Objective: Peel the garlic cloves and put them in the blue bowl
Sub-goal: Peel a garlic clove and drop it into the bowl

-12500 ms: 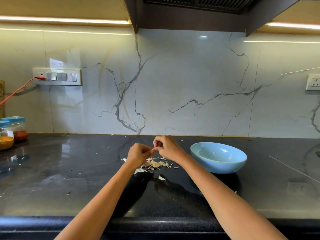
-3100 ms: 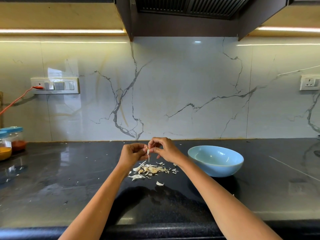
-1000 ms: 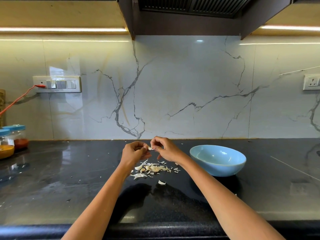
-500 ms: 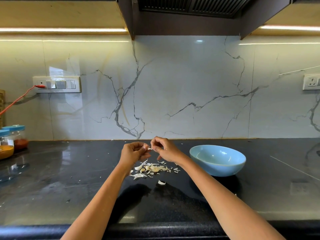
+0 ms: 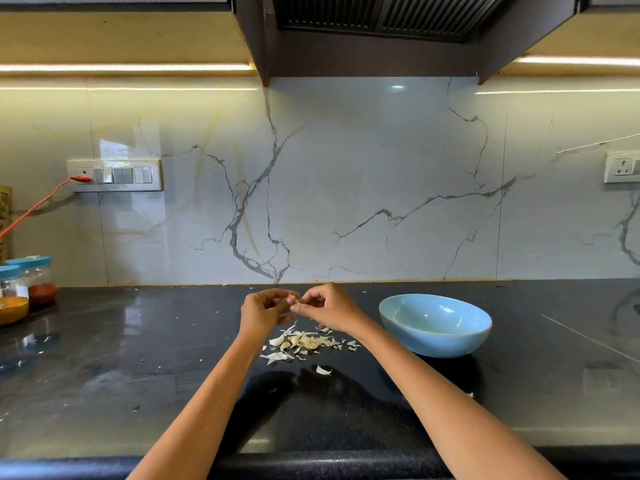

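Both hands meet just left of the bowl (image 5: 435,325): the left hand (image 5: 264,309) and right hand (image 5: 329,308) pinch one small clove (image 5: 291,300) between fingertips. Skins (image 5: 304,342) lie beneath them. The bowl looks empty, so I judge nearly everything remains.

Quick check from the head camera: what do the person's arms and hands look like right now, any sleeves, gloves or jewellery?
Both forearms are bare as far as the frame shows, with no sleeve in view. The left hand and right hand wear no gloves. No watch, bracelet or ring is visible.
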